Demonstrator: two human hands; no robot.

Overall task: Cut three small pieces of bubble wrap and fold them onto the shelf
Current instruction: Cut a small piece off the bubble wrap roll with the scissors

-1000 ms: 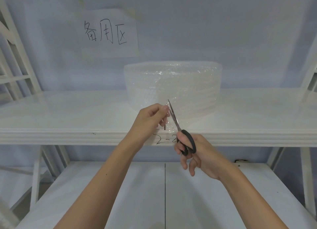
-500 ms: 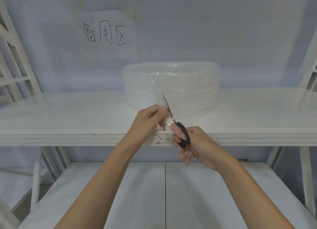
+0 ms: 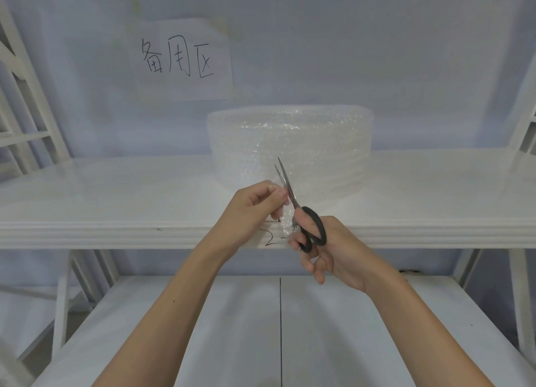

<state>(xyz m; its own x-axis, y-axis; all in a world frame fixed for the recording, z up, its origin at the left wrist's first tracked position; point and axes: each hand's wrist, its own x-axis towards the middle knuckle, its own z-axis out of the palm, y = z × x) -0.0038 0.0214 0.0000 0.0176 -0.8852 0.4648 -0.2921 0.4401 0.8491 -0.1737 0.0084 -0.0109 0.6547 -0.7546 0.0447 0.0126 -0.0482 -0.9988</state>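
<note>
2 hands are seen in front of the upper shelf. The left hand pinches a strip of bubble wrap; the strip's edges are hard to trace. The right hand is curled through the black handles of the scissors, blades slightly parted at the strip. The bubble wrap roll stands behind. Marker writing on the shelf edge is partly hidden.
</note>
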